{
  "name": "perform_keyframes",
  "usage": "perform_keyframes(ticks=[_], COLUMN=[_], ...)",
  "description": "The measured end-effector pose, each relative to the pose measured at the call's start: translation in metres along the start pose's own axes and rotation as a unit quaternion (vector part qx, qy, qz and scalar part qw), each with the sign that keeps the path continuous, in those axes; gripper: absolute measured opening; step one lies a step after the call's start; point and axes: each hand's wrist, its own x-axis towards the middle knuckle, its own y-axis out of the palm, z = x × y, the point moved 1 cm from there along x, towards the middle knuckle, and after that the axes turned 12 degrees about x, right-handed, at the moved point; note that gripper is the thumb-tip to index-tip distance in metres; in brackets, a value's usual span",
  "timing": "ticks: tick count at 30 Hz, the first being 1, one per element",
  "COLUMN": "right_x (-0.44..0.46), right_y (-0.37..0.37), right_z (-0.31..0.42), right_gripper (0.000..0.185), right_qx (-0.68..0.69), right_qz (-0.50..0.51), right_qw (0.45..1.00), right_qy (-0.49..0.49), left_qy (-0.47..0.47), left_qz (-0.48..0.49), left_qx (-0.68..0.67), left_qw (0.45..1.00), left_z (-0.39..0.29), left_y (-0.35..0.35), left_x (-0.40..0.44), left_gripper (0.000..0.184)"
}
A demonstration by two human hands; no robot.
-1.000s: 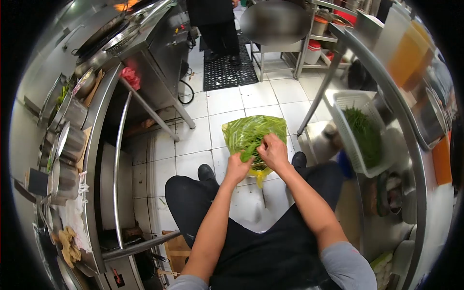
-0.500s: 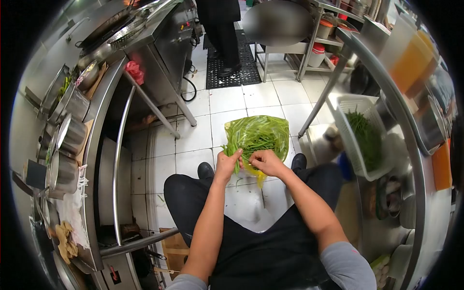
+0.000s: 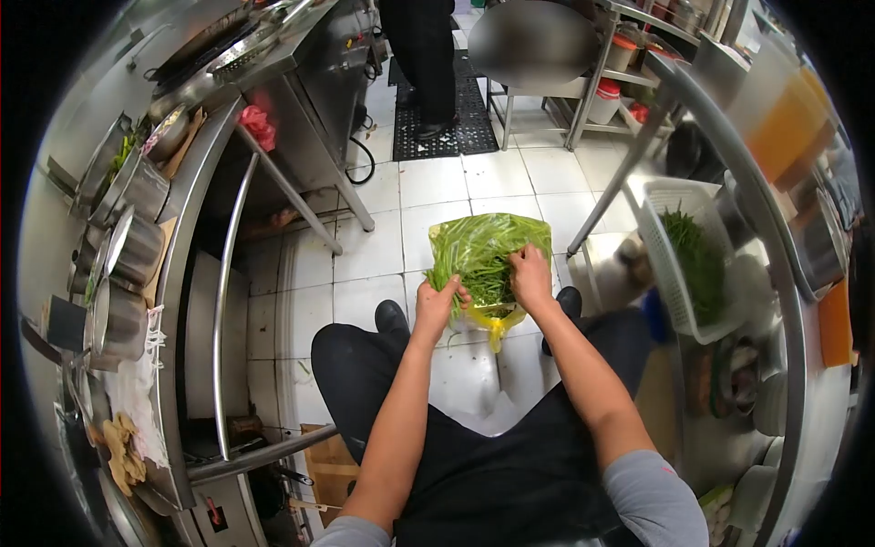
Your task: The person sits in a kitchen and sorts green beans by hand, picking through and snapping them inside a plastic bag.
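A clear plastic bag (image 3: 492,228) with yellow handles lies open on the floor between my feet, holding cut green vegetable stalks (image 3: 488,281). My left hand (image 3: 438,304) is closed around a bunch of long green stalks (image 3: 438,276) at the bag's near left side. Over the right part of the bag is my right hand (image 3: 531,278), its fingers curled together beside the cut pieces. What lies between those fingertips is too small to make out.
At right, a white plastic basket (image 3: 670,264) of greens rests on the lower shelf of a steel table (image 3: 729,155). Pots (image 3: 135,244) line the steel counter at left. Ahead, a person in dark trousers (image 3: 427,64) stands on a black mat (image 3: 469,118).
My right hand has moved away from my left, up and to the right over the bag. The left hand keeps its bunch of stalks and has shifted slightly right.
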Motion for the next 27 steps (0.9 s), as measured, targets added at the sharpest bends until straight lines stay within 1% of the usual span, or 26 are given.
perform_keyframes(ticks=[2, 3, 4, 5, 6, 7, 8, 9, 10, 11, 12, 13, 14, 15, 16, 17, 18, 19, 20, 21, 22, 23, 24, 25, 26, 27], right_x=[0.001, 0.002, 0.003, 0.006, 0.008, 0.008, 0.007, 0.005, 0.004, 0.001, -0.001, -0.001, -0.002, -0.002, -0.001, -0.002, -0.001, -0.001, -0.001, -0.001, -0.001, -0.001, -0.001, 0.000, 0.001, 0.002], right_y=[0.006, 0.002, -0.003, -0.008, -0.013, -0.019, -0.023, -0.024, -0.032, -0.043, -0.051, -0.055, -0.057, -0.058, -0.057, -0.056, -0.058, -0.062, -0.067, -0.071, -0.066, -0.060, -0.055, -0.051, -0.047, -0.045], right_z=[-0.006, -0.003, -0.001, 0.002, 0.005, 0.007, 0.007, 0.003, 0.012, 0.019, 0.027, 0.032, 0.035, 0.036, 0.036, 0.035, 0.041, 0.046, 0.052, 0.060, 0.060, 0.058, 0.058, 0.060, 0.060, 0.061], right_gripper=[0.016, 0.016, 0.014, 0.013, 0.013, 0.012, 0.011, 0.013, 0.013, 0.014, 0.014, 0.014, 0.014, 0.014, 0.014, 0.015, 0.016, 0.016, 0.015, 0.014, 0.014, 0.012, 0.010, 0.009, 0.009, 0.009], right_qx=[-0.026, -0.026, -0.013, 0.000, 0.000, 0.036, 0.072, 0.081, 0.080, 0.157, 0.232, 0.232, 0.295, 0.357, 0.358, 0.402, 0.446, 0.448, 0.341, 0.227, 0.228, 0.202, 0.174, 0.174, 0.173, 0.191], right_qz=[0.007, 0.007, 0.032, 0.058, 0.058, 0.064, 0.071, 0.101, 0.104, 0.127, 0.149, 0.151, 0.155, 0.158, 0.159, 0.165, 0.171, 0.170, 0.162, 0.151, 0.150, 0.125, 0.099, 0.068, 0.065, 0.029], right_qw=[1.000, 1.000, 0.999, 0.997, 0.997, 0.997, 0.995, 0.991, 0.991, 0.977, 0.954, 0.954, 0.931, 0.902, 0.902, 0.878, 0.851, 0.851, 0.915, 0.960, 0.959, 0.971, 0.980, 0.982, 0.982, 0.981], right_qy=[0.005, 0.005, 0.031, 0.056, 0.053, 0.034, 0.017, 0.027, 0.025, 0.072, 0.118, 0.114, 0.150, 0.185, 0.184, 0.200, 0.216, 0.218, 0.146, 0.071, 0.075, 0.029, -0.017, -0.025, -0.022, -0.022], left_qy=[-0.012, 0.007, 0.027, 0.029, 0.029, 0.027, 0.027, 0.074, 0.120, 0.120, 0.161, 0.201, 0.202, 0.224, 0.244, 0.226, 0.226, 0.217, 0.207, 0.205, 0.220, 0.235, 0.235, 0.231, 0.227, 0.228], left_qz=[0.017, 0.012, 0.007, 0.006, -0.017, -0.041, -0.044, -0.052, -0.060, -0.063, -0.058, -0.053, -0.056, -0.040, -0.024, 0.003, 0.004, 0.007, 0.011, 0.015, 0.005, -0.003, 0.001, -0.005, -0.011, -0.006], left_qx=[-0.021, 0.034, 0.089, 0.089, 0.128, 0.167, 0.165, 0.192, 0.220, 0.218, 0.249, 0.280, 0.279, 0.325, 0.371, 0.368, 0.370, 0.362, 0.354, 0.355, 0.363, 0.371, 0.372, 0.358, 0.342, 0.342], left_qw=[1.000, 0.999, 0.996, 0.996, 0.991, 0.985, 0.985, 0.977, 0.966, 0.967, 0.953, 0.937, 0.937, 0.918, 0.896, 0.902, 0.901, 0.907, 0.912, 0.912, 0.905, 0.898, 0.898, 0.905, 0.912, 0.912], left_z=[0.001, -0.002, -0.005, -0.008, -0.011, -0.012, -0.012, -0.011, -0.008, -0.001, 0.004, 0.008, 0.013, 0.009, 0.005, 0.001, -0.001, -0.004, -0.006, -0.009, -0.014, -0.017, -0.014, -0.011, -0.009, -0.012], left_y=[0.001, 0.001, 0.001, 0.002, 0.004, 0.006, 0.008, 0.011, 0.014, 0.017, 0.020, 0.022, 0.023, 0.025, 0.027, 0.026, 0.025, 0.023, 0.022, 0.021, 0.021, 0.021, 0.021, 0.022, 0.023, 0.025], left_x=[-0.001, -0.002, -0.002, -0.003, -0.004, -0.005, -0.006, -0.005, -0.005, -0.003, -0.002, -0.001, -0.001, -0.005, -0.008, -0.008, -0.008, -0.008, -0.008, -0.009, -0.011, -0.012, -0.011, -0.009, -0.008, -0.008], left_gripper=[0.015, 0.014, 0.013, 0.013, 0.013, 0.013, 0.013, 0.015, 0.018, 0.018, 0.022, 0.027, 0.027, 0.033, 0.040, 0.038, 0.038, 0.036, 0.034, 0.034, 0.030, 0.026, 0.026, 0.023, 0.020, 0.020])
